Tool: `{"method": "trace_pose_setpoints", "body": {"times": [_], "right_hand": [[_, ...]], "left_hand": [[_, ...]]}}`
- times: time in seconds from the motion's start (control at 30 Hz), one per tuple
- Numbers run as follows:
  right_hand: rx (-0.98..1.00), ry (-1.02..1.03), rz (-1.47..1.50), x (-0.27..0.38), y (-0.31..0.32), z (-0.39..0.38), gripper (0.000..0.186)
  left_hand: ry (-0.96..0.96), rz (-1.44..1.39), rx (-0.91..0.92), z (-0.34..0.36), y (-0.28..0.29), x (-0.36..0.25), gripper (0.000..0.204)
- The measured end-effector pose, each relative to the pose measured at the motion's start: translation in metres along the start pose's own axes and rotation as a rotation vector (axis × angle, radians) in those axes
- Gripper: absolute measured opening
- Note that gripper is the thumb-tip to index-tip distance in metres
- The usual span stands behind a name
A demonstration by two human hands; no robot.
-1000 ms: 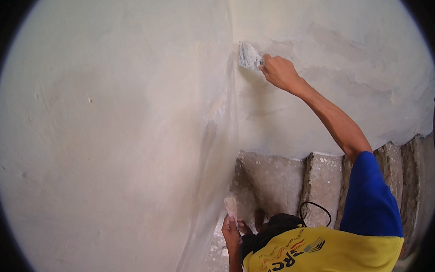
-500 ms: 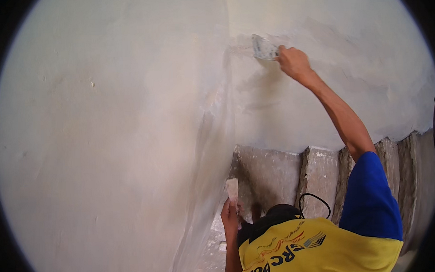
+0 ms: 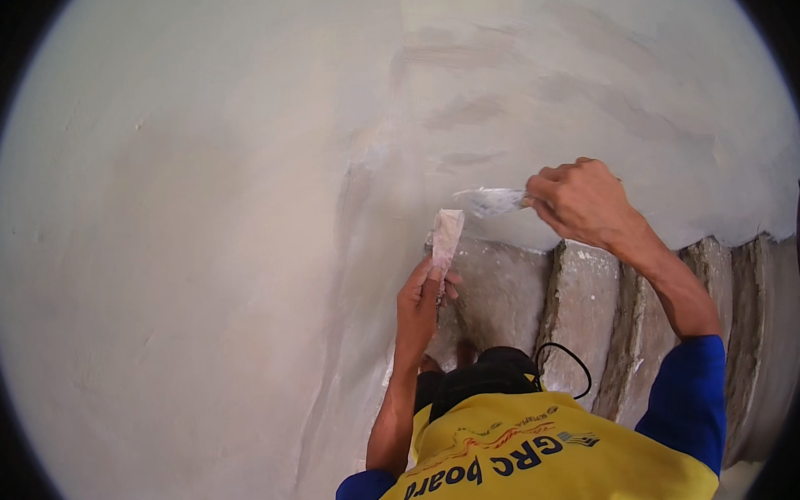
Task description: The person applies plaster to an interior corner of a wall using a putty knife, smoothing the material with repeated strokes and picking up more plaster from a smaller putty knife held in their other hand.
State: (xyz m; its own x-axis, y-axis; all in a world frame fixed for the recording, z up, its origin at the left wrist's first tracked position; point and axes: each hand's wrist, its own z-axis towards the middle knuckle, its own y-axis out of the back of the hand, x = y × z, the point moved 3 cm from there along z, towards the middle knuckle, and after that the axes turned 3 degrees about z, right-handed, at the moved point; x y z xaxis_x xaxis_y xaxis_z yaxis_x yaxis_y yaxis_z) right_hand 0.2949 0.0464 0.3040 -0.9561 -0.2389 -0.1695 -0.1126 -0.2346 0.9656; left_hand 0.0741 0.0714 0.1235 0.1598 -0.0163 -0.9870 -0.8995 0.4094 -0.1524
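So the right hand [image 3: 585,199] is clamping its fingers around the handle end of a wide, flat scraper with a putty-smeared whitish-grey blade [image 3: 497,201]; most of the handle is hiding inside the fist. That blade is pointing left, hanging in front of the lower part of the pale, off-white plastered right wall [image 3: 535,69]. I honestly can't tell if it's touching the plaster.

The left hand [image 3: 422,291] is sitting lower and closer to the body, pinching a narrower scraper with a pale pinkish, putty-crusted blade [image 3: 448,235] between thumb and fingers. It's standing nearly upright, tip up. The two blades are sitting near each other, with a small gap showing between them.

Over on the left, a big smooth off-white left wall [image 3: 198,283] is filling half the view and meeting the other one in a corner. Darker brownish-grey patches [image 3: 466,114] are showing across the right side. Rough grey-brown concrete steps [image 3: 586,287] are fanning out below.

The person is wearing a yellow shirt with blue sleeves and dark printing [image 3: 548,461], and a thin black cord [image 3: 583,367] is looping out beside it.
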Motion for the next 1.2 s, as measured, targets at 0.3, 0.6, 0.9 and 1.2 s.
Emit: {"method": "trace_pose_setpoints", "body": {"times": [0.3, 0.6, 0.9, 1.2], "right_hand": [[0.039, 0.158, -0.023, -0.003, -0.008, 0.012, 0.017], [0.013, 0.142, -0.089, 0.002, -0.021, 0.016, 0.013], [-0.310, -0.236, 0.031, -0.078, -0.055, 0.103, 0.018], [-0.393, -0.333, 0.043, -0.138, -0.087, 0.205, 0.020]], "left_hand": [[-0.005, 0.047, -0.016, 0.007, -0.002, 0.007, 0.035], [-0.048, 0.152, -0.018, 0.009, -0.005, -0.011, 0.035], [-0.079, 0.273, -0.113, 0.011, -0.004, 0.009, 0.034], [0.072, 0.201, -0.194, 0.003, 0.000, 0.015, 0.033]]}}
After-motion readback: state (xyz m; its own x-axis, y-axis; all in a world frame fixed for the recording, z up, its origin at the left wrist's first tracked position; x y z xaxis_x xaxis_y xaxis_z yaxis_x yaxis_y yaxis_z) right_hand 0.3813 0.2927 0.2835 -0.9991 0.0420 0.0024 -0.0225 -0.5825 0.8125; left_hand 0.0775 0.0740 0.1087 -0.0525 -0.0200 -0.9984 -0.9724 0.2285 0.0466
